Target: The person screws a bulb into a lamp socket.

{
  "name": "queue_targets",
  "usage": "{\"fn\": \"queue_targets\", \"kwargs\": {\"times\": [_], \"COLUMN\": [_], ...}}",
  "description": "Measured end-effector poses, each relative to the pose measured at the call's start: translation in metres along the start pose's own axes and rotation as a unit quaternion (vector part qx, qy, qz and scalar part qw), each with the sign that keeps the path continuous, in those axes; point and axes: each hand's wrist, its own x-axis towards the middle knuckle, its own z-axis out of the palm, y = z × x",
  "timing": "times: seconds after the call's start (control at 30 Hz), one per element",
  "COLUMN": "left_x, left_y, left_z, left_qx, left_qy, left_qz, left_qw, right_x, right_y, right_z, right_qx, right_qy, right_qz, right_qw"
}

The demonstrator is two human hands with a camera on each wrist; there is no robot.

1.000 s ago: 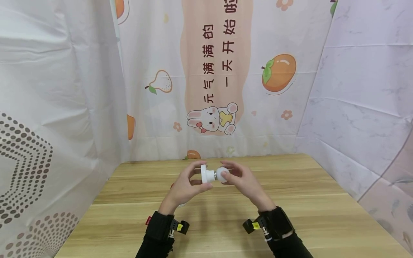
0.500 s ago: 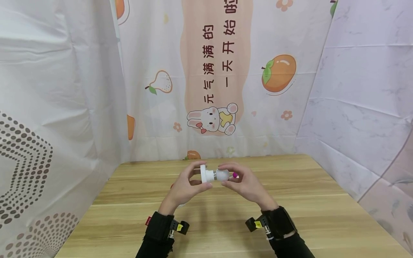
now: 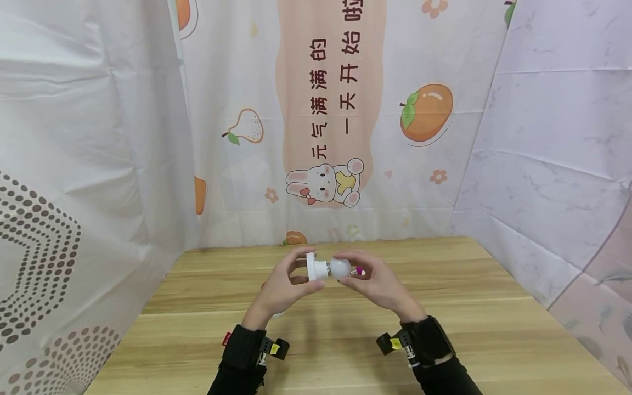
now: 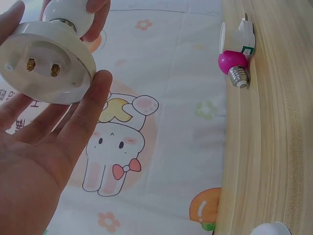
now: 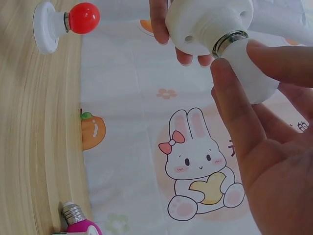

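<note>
Head view: I see both hands raised just above the counter (image 3: 444,307), near its middle, holding a white lamp socket (image 3: 316,266) and a white bulb (image 3: 340,267) joined end to end. The left hand (image 3: 281,288) grips the socket's round base, fingers (image 4: 83,117) curled round its rim, thumb on the near edge. The right hand (image 3: 377,285) pinches the bulb's globe between thumb and fingertips (image 5: 234,107).

From the right wrist view, the bulb's metal thread (image 5: 229,41) shows as a narrow band at the socket's mouth, so I judge the screwing step is in hand and close to seated, though I cannot tell whether the bulb is turning in or out. The next move, as I read it, calls for a fresh grip and another twist about the shared axis while the left hand holds the base steady.

The joined pair's long axis lies level, running 9 to 3 o'clock, base plate facing 9, bulb tip facing 3. The left wrist view shows the base's underside with two brass contacts (image 4: 41,67).

Elsewhere on the counter: a pink bulb (image 4: 234,66) lying loose beside a white fitting, and a red bulb (image 5: 83,18) seated in another white socket (image 5: 46,27).
</note>
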Motion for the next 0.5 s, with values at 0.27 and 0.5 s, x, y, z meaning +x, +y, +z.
{"fn": "queue_targets", "kwargs": {"times": [0.27, 0.5], "left_x": [-0.0005, -0.0009], "left_y": [0.0009, 0.0007], "left_z": [0.0001, 0.0002], "left_qx": [0.004, 0.0], "left_qy": [-0.002, -0.005], "left_qz": [0.0, 0.007], "left_qw": [1.0, 1.0], "right_x": [-0.0015, -0.0013], "right_y": [-0.0022, -0.0038], "right_z": [-0.001, 0.0002], "right_qx": [0.011, 0.058], "right_qy": [0.007, 0.001], "right_qz": [0.033, 0.053], "right_qw": [0.999, 0.997]}}
